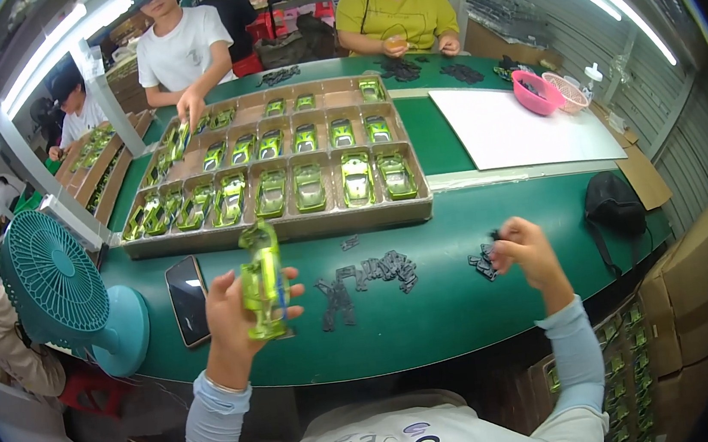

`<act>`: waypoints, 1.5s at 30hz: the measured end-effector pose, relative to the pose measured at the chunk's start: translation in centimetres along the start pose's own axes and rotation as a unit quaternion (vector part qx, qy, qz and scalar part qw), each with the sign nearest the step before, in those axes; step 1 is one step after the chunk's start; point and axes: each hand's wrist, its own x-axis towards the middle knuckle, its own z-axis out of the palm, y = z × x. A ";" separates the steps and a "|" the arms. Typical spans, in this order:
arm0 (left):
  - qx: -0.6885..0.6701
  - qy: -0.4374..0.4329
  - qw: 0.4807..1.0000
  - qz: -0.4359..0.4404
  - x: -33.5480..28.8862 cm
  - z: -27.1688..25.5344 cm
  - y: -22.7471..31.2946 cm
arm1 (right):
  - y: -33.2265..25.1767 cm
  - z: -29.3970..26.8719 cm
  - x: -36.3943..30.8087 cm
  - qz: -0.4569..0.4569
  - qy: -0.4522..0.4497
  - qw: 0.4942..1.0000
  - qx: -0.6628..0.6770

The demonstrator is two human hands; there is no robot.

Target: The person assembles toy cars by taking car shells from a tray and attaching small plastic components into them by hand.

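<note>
A shiny lime-green toy car body stands on end in my left hand, whose fingers wrap round its side. My right hand, off to the right, pinches a small black plastic part between thumb and fingertips. Just beside it on the green table lies a small heap of black parts. More black plastic parts are scattered in a loose pile between my two hands. Beyond them a compartmented tray holds rows of the same green car bodies.
Left of my hand lie a phone and a teal fan. A white board, a pink bowl and a black bag are at the right. Across the table one person reaches into the tray; another handles parts.
</note>
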 end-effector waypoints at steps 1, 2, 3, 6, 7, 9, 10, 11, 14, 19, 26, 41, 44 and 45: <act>-0.022 -0.016 1.000 -0.010 1.0 1.3 -1.1 | 0.5 1.3 1.0 -0.027 -0.033 0.999 0.022; -0.043 -0.030 0.998 -0.019 1.7 2.3 -2.1 | 0.7 2.9 1.9 -0.039 -0.050 0.997 0.033; -0.042 -0.033 0.998 -0.019 2.2 2.8 -3.1 | 0.7 4.3 2.6 -0.050 -0.065 0.996 0.044; -0.034 -0.042 0.997 -0.056 4.1 3.3 -5.1 | 1.3 7.4 5.2 -0.089 -0.098 0.984 0.121; -0.016 -0.058 0.997 -0.056 4.9 3.4 -5.5 | 0.7 8.2 5.7 -0.060 -0.092 0.984 0.137; 0.059 -0.035 0.997 -0.044 5.7 4.2 -6.5 | 0.5 9.1 6.2 -0.071 -0.090 0.976 0.183; 0.058 -0.033 0.997 -0.050 6.1 3.8 -7.1 | 0.4 9.1 6.5 -0.067 -0.093 0.971 0.211; 0.083 -0.035 0.996 -0.027 6.6 3.1 -7.8 | 0.7 8.9 6.6 -0.063 -0.088 0.971 0.214; 0.089 -0.036 0.995 -0.027 7.8 0.6 -9.3 | 2.4 8.3 7.0 -0.053 -0.068 0.969 0.230; 0.191 -0.042 0.980 0.028 7.8 1.4 -9.8 | 1.9 8.9 5.9 -0.113 -0.039 0.972 0.202; 0.385 0.007 0.917 0.106 8.4 0.7 -10.6 | 1.9 10.1 4.1 -0.271 -0.029 0.962 -0.004; 0.557 -0.189 0.756 0.287 8.3 0.3 -10.4 | 2.9 11.2 3.3 -0.597 -0.108 0.750 -0.261; 0.530 -0.210 0.770 0.287 8.8 0.5 -10.4 | 2.7 10.9 3.6 -0.616 -0.102 0.735 -0.264; 0.530 -0.210 0.770 0.286 8.7 0.5 -10.5 | 2.8 11.0 3.4 -0.616 -0.102 0.735 -0.265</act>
